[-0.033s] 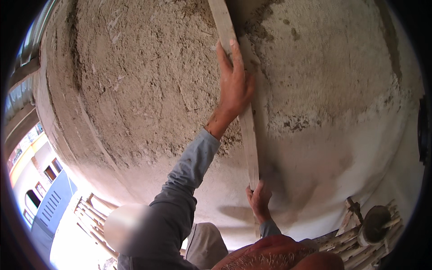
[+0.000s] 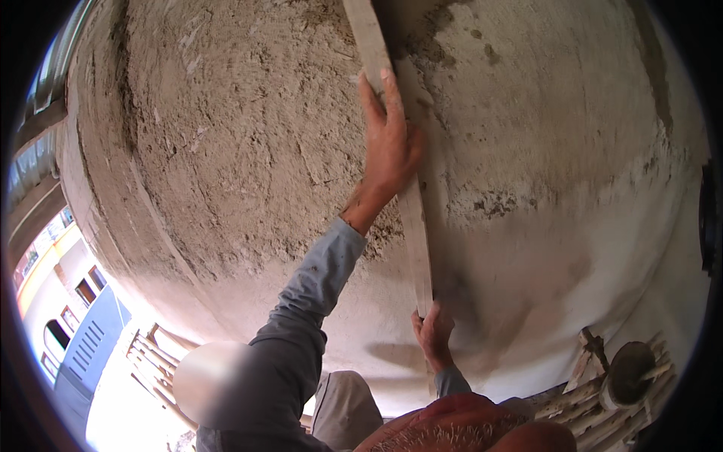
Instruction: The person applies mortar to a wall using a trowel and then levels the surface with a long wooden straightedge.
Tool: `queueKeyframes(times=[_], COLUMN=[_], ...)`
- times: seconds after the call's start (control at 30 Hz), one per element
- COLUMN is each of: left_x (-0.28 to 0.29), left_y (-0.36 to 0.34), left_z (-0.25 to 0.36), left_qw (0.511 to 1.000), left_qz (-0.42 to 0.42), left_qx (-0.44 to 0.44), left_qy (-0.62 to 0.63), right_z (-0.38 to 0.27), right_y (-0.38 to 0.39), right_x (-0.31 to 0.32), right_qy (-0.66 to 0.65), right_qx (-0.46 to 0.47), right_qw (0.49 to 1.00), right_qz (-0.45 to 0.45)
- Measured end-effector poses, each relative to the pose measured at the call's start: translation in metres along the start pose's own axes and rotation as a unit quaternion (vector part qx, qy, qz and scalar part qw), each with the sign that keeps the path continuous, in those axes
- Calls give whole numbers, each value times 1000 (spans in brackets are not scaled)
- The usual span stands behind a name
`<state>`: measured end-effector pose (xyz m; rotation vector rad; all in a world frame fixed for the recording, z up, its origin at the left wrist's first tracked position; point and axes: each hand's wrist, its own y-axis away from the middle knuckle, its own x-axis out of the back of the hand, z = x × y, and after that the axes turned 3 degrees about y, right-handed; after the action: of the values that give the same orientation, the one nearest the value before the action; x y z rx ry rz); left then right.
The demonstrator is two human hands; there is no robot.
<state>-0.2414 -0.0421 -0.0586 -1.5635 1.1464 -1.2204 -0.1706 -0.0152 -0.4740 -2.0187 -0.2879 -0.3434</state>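
"While the wall [image 2: 248, 151] fills most of the view, rough toward nine o'clock, what runs down it?"

"One long wooden board [image 2: 419, 248], slanting from twelve o'clock toward five, its top leaning left."

"And the bucket [image 2: 611, 398]?"

"Out at four o'clock, well apart from the board."

"How are the hands?"

"Left hand [image 2: 393, 147], near twelve, grips the board, fingers stretched along it; right hand [image 2: 434, 333], at five, clasps it lower down"
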Motion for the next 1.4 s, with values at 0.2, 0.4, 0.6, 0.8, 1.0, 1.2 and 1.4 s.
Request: queueKeyframes(times=[0.2, 0.4, 0.6, 0.8, 1.0, 1.2, 1.4], left_x=[2, 3, 4, 0, 6, 52, 123], left_y=[-34, -171, -194, -75, 19, 27, -83], left_z=[-23, -14, -21, -19, -15, -14, -73], left_qw=[995, 998, 997, 999, 999, 978, 931], left_qz=[19, 24, 73, 39, 19, -22, 18], left_qx=[-68, 25, 3, -7, -14, 195, 146], left_qy=[-70, -49, 4, -8, -26, -73, -335], right_z=[-4, -17, -25, 4, 17, 11, 10], right_y=[-25, -143, -167, -64, 9, 65, 140], right_x=[14, 81, 90, 40, 1, -30, -67], right_qy=[22, 25, 45, 59, 69, 6, -2], right_qx=[27, 29, 65, 18, 27, 20, 76], right_qw=[999, 999, 993, 998, 997, 996, 988], right_qz=[-7, 7, 93, 0, -21, -81, -133])
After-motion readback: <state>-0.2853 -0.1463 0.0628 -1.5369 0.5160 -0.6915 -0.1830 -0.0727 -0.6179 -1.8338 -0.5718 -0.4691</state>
